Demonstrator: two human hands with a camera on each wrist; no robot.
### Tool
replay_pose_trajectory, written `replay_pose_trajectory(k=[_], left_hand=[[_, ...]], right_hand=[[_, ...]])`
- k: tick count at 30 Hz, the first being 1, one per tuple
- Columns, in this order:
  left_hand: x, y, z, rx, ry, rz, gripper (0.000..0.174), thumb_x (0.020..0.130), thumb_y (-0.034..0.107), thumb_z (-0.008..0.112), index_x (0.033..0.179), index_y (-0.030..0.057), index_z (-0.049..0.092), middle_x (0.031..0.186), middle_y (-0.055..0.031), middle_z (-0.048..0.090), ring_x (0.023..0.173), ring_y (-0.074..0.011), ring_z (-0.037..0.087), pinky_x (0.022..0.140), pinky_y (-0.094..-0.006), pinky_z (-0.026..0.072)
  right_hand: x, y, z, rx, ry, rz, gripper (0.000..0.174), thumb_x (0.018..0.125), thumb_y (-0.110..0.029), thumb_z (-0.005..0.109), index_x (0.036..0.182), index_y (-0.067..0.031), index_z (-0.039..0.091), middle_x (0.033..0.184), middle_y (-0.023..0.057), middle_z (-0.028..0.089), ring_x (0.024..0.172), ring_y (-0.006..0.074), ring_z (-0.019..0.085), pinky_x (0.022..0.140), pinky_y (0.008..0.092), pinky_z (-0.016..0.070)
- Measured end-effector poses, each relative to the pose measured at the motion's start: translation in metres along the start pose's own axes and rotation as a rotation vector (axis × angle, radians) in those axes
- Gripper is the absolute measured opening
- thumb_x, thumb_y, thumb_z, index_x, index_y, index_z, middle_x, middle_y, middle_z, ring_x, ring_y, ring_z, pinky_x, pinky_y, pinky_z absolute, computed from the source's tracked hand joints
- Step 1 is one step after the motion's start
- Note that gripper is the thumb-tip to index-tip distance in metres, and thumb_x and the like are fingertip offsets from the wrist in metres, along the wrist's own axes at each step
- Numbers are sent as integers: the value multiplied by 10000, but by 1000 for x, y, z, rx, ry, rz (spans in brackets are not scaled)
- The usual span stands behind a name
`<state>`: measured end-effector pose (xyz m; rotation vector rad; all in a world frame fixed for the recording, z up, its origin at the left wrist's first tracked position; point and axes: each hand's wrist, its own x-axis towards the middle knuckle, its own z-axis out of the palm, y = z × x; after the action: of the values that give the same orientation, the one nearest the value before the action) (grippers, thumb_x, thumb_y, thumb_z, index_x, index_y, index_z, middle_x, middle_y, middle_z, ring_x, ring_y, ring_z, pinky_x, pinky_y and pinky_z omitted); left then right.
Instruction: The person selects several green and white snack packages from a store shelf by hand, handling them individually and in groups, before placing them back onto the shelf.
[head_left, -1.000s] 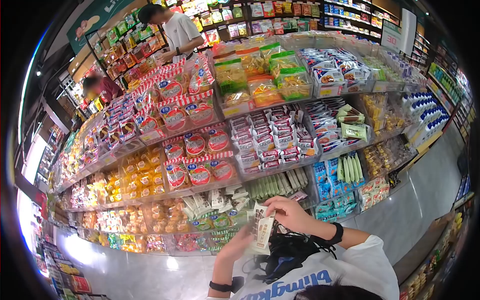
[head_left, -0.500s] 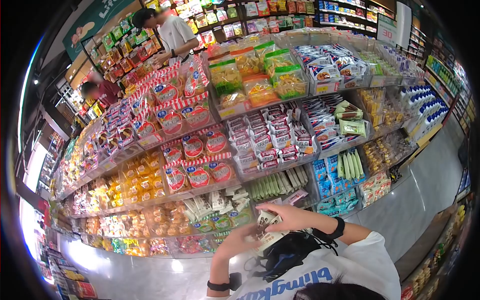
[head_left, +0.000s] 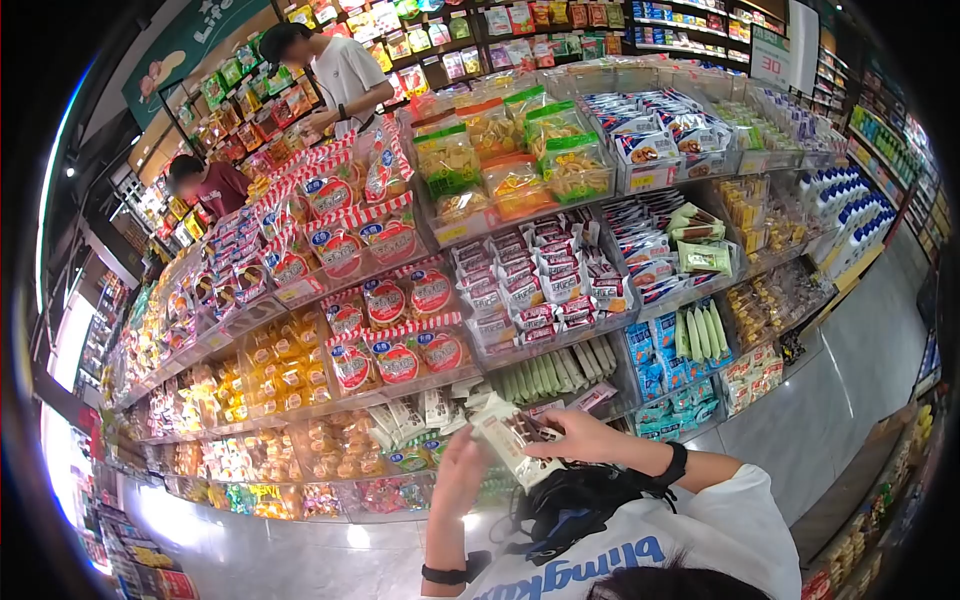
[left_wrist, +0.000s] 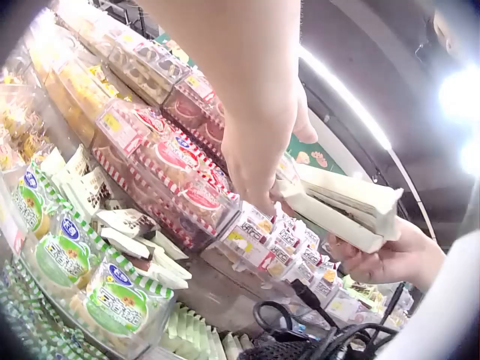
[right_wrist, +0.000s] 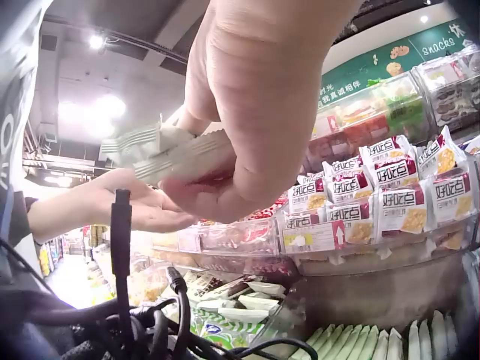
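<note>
My right hand [head_left: 582, 437] grips white snack packets [head_left: 512, 440] with dark brown print, thumb and fingers round their right side. In the left wrist view, at least two packets [left_wrist: 334, 214] lie stacked face to face. My left hand [head_left: 460, 468] is at their other end, its fingers fairly straight and close to the wrappers. From the right wrist, the left palm [right_wrist: 142, 204] shows turned up just below the packets' crimped ends. Similar white packets [left_wrist: 127, 225] lie loose in a lower bin beyond the hands, beside green-labelled round packs [left_wrist: 120, 304].
Tiered clear bins of snacks curve ahead, with red-striped round packs [head_left: 390, 355] and maroon-and-white packets [head_left: 545, 285]. Black cables [right_wrist: 180, 315] hang at my front. Two people [head_left: 345, 75] stand beyond the display. Grey floor [head_left: 850, 360] runs along the right.
The packets have gone from nearly upright to slanting across in front of me, their left end swung towards the bins. My left hand closed in over them, then drew back left.
</note>
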<state>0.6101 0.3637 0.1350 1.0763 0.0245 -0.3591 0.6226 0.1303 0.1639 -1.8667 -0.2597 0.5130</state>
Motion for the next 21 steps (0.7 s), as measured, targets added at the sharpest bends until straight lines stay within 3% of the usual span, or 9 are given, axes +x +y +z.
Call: replay_pose_trajectory(k=[1, 2, 5, 7, 10, 12, 14, 19, 21], left_hand=[[-1, -1, 4, 27, -63, -49, 446, 910, 228, 554, 1267, 7, 404, 1229, -136, 505, 1122, -250, 518, 924, -376, 439], [-3, -4, 13, 102, -55, -89, 385, 944, 199, 477, 1268, 5, 409, 1159, -86, 548, 1026, -167, 550, 869, -316, 457], [-11, -10, 26, 91, 39, -240, 363, 953, 211, 471, 1248, 2, 434, 1123, -72, 557, 981, -142, 558, 833, -292, 465], [-10, -12, 30, 179, 52, -178, 355, 955, 231, 474, 1229, 4, 455, 1089, -54, 558, 920, -115, 559, 784, -270, 470], [-11, -10, 29, 210, 12, -173, 352, 956, 232, 477, 1226, 9, 455, 1080, -44, 550, 925, -112, 541, 797, -272, 458], [-14, -3, 33, 251, -5, -212, 367, 955, 249, 488, 1234, 13, 449, 1087, -35, 534, 961, -114, 511, 845, -281, 435], [-16, 1, 39, 431, -60, -154, 328, 938, 192, 493, 1209, 8, 464, 1041, -31, 552, 906, -101, 528, 787, -266, 451], [-27, 14, 62, 554, -54, -119, 346, 900, 143, 546, 1206, 8, 457, 1010, -37, 561, 868, -88, 529, 762, -266, 458], [-28, 13, 61, 618, -76, -154, 425, 905, 206, 560, 1249, -2, 422, 1073, -57, 543, 952, -110, 506, 841, -267, 421]], right_hand=[[-1, -4, 1, -6, 8, -26, 645, 757, -466, 689, 1107, 56, 544, 990, 209, 621, 925, 269, 606, 802, 351, 458], [-5, -10, 3, -12, 16, -52, 632, 762, -468, 685, 1085, 58, 547, 981, 205, 622, 909, 270, 607, 792, 350, 460], [-9, -15, 11, -222, -26, -108, 550, 785, -463, 664, 965, 44, 550, 885, 195, 618, 791, 279, 610, 696, 365, 463], [-10, -10, 17, -196, -21, -178, 490, 822, -441, 629, 952, 24, 548, 803, 173, 615, 727, 276, 605, 658, 367, 464], [-9, -2, 18, -37, 135, -181, 387, 866, -360, 605, 978, 4, 532, 744, 131, 610, 659, 219, 600, 601, 334, 464], [-11, -8, 12, 99, 126, -123, 328, 882, -301, 595, 1001, -5, 522, 748, 107, 606, 638, 172, 592, 570, 300, 457], [-11, -7, 9, 184, 128, -129, 263, 889, -228, 601, 1015, -17, 507, 769, 60, 602, 623, 104, 579, 528, 247, 445], [-9, 10, 6, 390, 5, -72, 214, 892, -228, 602, 963, -45, 516, 786, 30, 598, 630, 95, 571, 538, 233, 457], [-9, 16, 5, 451, -37, -31, 196, 890, -225, 606, 953, -59, 522, 779, 27, 596, 635, 97, 572, 541, 232, 462]])
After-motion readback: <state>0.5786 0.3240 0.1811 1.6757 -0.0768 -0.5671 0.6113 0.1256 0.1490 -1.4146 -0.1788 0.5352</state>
